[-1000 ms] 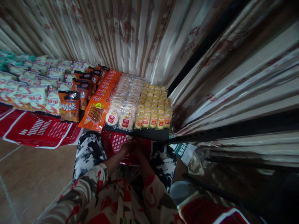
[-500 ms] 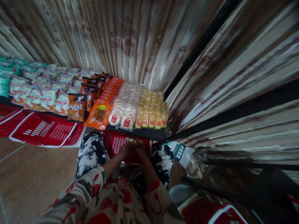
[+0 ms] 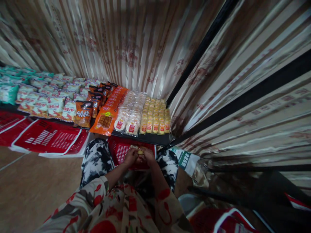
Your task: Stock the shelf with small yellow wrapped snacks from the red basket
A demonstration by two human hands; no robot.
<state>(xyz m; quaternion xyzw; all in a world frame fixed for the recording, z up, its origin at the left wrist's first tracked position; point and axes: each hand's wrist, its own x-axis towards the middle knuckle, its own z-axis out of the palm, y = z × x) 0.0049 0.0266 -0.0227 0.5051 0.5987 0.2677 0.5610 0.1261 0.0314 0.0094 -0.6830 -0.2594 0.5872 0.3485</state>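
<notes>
My left hand [image 3: 130, 157] and my right hand [image 3: 148, 154] are close together over a red shopping basket [image 3: 118, 152] between my knees. Between the fingers of both hands is a small yellow packet [image 3: 140, 151], its print too small to read. A small pale packet [image 3: 133, 147] lies just beyond my left hand, inside the basket. In front, on a dark shelf [image 3: 153, 139], stand rows of yellow snack packs [image 3: 155, 124] and round white crackers [image 3: 132, 126] in clear wrap.
Left of the crackers lie orange stick-snack bags [image 3: 104, 119], brown-and-black bags [image 3: 84, 113], white bags [image 3: 55, 105] and green bags [image 3: 9, 92]. More red baskets [image 3: 52, 139] sit below. A pleated curtain [image 3: 136, 45] and black poles [image 3: 201, 51] close off the back and right.
My hands have parted slightly, so the yellow packet between them now shows. The camera view has shifted a little.
</notes>
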